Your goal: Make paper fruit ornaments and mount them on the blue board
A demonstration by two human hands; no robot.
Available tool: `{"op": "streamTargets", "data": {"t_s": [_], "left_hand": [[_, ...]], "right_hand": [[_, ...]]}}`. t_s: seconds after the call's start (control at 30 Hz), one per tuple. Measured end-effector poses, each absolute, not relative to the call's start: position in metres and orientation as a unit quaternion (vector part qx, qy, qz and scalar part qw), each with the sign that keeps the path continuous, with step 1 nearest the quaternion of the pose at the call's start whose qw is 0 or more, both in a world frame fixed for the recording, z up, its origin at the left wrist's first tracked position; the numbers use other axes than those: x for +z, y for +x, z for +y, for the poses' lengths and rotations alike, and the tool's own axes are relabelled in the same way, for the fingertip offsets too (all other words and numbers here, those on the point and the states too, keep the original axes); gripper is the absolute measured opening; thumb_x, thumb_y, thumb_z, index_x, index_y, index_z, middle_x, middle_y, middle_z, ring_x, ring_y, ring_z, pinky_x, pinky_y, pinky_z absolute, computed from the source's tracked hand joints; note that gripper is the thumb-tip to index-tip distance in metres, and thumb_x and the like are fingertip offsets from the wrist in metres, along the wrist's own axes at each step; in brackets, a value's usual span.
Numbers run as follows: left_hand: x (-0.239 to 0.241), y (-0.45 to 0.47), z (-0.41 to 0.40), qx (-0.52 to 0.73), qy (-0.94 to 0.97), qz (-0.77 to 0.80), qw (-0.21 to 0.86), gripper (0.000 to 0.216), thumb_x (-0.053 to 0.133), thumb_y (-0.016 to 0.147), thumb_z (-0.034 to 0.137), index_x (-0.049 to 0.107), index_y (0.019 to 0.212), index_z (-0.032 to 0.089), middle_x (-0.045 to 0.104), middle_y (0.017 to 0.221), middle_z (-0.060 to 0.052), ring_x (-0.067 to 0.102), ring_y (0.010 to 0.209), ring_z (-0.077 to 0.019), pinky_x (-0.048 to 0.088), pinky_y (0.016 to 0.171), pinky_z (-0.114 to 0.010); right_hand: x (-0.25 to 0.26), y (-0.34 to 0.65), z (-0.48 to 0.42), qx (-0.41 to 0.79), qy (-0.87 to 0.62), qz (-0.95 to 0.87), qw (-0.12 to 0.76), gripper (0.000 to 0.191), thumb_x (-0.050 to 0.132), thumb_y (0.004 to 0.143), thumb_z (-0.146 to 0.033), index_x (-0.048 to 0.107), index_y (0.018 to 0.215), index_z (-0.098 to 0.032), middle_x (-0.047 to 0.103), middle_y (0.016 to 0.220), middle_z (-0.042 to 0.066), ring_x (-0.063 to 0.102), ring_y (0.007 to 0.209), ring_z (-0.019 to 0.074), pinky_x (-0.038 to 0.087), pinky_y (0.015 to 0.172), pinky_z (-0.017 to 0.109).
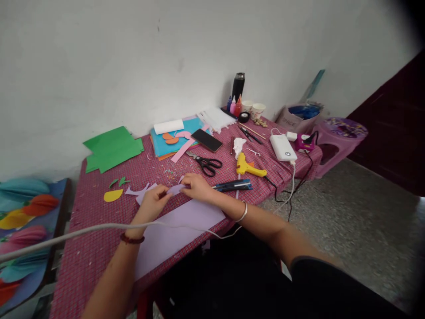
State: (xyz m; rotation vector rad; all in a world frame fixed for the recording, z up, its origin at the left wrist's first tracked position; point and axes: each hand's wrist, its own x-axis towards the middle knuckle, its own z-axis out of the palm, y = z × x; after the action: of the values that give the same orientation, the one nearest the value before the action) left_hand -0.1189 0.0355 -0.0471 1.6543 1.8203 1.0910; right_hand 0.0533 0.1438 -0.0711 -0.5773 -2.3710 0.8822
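Between my two hands is a small purple paper piece [175, 189], its ends pinched in my fingers. My left hand [155, 201] is closed on its left end, and my right hand [195, 187] grips the other end. Below them a large purple sheet [179, 230] lies flat along the table's near edge. Purple scraps [142, 193] rest just beyond my left hand, partly hidden by it. A blue utility knife [234, 185] lies by my right wrist, and black-handled scissors [205, 164] lie behind my right hand.
A yellow glue gun [249, 168], phone [206, 140], green sheets [116, 148] and a yellow half-circle [113, 195] lie on the checked tablecloth [86, 221]. A white power bank [283, 148] sits at right. A white cable [109, 226] crosses over my left forearm.
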Motion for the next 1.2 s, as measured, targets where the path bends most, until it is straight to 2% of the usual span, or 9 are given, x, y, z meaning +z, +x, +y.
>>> {"op": "streamTargets", "data": {"t_s": [0.1, 0.3, 0.4, 0.57, 0.8, 1.0, 1.1, 1.2], "left_hand": [[-0.06, -0.12, 0.036, 0.377, 0.614, 0.658, 0.218, 0.021, 0.069, 0.073, 0.03, 0.061, 0.057, 0.02, 0.049, 0.055, 0.003, 0.04, 0.056, -0.0126, 0.027, 0.055, -0.025], [-0.07, -0.118, 0.038, 0.343, 0.627, 0.665, 0.217, 0.017, 0.068, 0.07, 0.025, 0.058, 0.056, 0.02, 0.047, 0.055, 0.003, 0.039, 0.054, -0.0122, 0.027, 0.055, -0.025], [-0.072, -0.118, 0.038, 0.332, 0.62, 0.675, 0.221, 0.008, 0.07, 0.065, 0.024, 0.064, 0.069, 0.02, 0.05, 0.059, 0.003, 0.042, 0.054, -0.0123, 0.029, 0.054, -0.025], [-0.075, -0.117, 0.035, 0.326, 0.609, 0.686, 0.227, 0.017, 0.068, 0.068, 0.03, 0.064, 0.08, 0.019, 0.048, 0.058, 0.005, 0.042, 0.054, -0.0123, 0.031, 0.052, -0.024], [-0.074, -0.118, 0.032, 0.327, 0.618, 0.684, 0.207, 0.019, 0.056, 0.081, 0.035, 0.054, 0.069, 0.02, 0.045, 0.058, 0.004, 0.043, 0.058, -0.0126, 0.032, 0.054, -0.024], [-0.074, -0.116, 0.034, 0.309, 0.645, 0.676, 0.178, 0.024, 0.06, 0.076, 0.031, 0.051, 0.057, 0.02, 0.044, 0.058, 0.003, 0.041, 0.057, -0.0127, 0.03, 0.056, -0.027], [-0.069, -0.11, 0.035, 0.313, 0.655, 0.671, 0.149, 0.008, 0.063, 0.075, 0.027, 0.063, 0.074, 0.019, 0.052, 0.069, 0.001, 0.047, 0.064, -0.0143, 0.035, 0.06, -0.027], [-0.062, -0.104, 0.034, 0.334, 0.68, 0.642, 0.116, 0.009, 0.063, 0.078, 0.025, 0.067, 0.084, 0.019, 0.061, 0.08, -0.003, 0.053, 0.076, -0.017, 0.041, 0.07, -0.03]], "right_hand": [[-0.069, 0.057, 0.141, 0.288, -0.191, -0.904, 0.252, 0.005, 0.064, 0.081, -0.014, 0.067, 0.084, -0.016, 0.062, 0.092, 0.005, 0.055, 0.09, 0.0176, 0.037, 0.082, 0.029], [-0.07, 0.057, 0.142, 0.25, -0.165, -0.931, 0.206, 0.009, 0.06, 0.083, -0.014, 0.069, 0.087, -0.016, 0.063, 0.091, 0.006, 0.056, 0.085, 0.0172, 0.038, 0.076, 0.028], [-0.07, 0.058, 0.143, 0.23, -0.168, -0.939, 0.194, 0.011, 0.063, 0.083, -0.017, 0.069, 0.092, -0.015, 0.063, 0.093, 0.007, 0.056, 0.087, 0.0182, 0.039, 0.077, 0.029], [-0.071, 0.059, 0.143, 0.207, -0.168, -0.947, 0.18, 0.011, 0.06, 0.085, -0.018, 0.068, 0.093, -0.014, 0.063, 0.093, 0.006, 0.057, 0.087, 0.0177, 0.039, 0.077, 0.028], [-0.07, 0.058, 0.143, 0.202, -0.166, -0.949, 0.177, 0.011, 0.058, 0.087, -0.016, 0.068, 0.089, -0.014, 0.063, 0.093, 0.006, 0.056, 0.086, 0.0165, 0.039, 0.075, 0.027], [-0.068, 0.058, 0.141, 0.188, -0.169, -0.956, 0.15, 0.011, 0.057, 0.086, -0.016, 0.068, 0.088, -0.013, 0.064, 0.093, 0.007, 0.057, 0.087, 0.0175, 0.039, 0.078, 0.028], [-0.067, 0.059, 0.139, 0.179, -0.172, -0.956, 0.154, 0.012, 0.057, 0.087, -0.017, 0.068, 0.089, -0.013, 0.065, 0.093, 0.008, 0.057, 0.088, 0.0183, 0.039, 0.077, 0.029], [-0.068, 0.058, 0.138, 0.189, -0.166, -0.955, 0.159, 0.012, 0.057, 0.086, -0.016, 0.068, 0.089, -0.013, 0.064, 0.093, 0.008, 0.056, 0.088, 0.0187, 0.039, 0.078, 0.029]]}}
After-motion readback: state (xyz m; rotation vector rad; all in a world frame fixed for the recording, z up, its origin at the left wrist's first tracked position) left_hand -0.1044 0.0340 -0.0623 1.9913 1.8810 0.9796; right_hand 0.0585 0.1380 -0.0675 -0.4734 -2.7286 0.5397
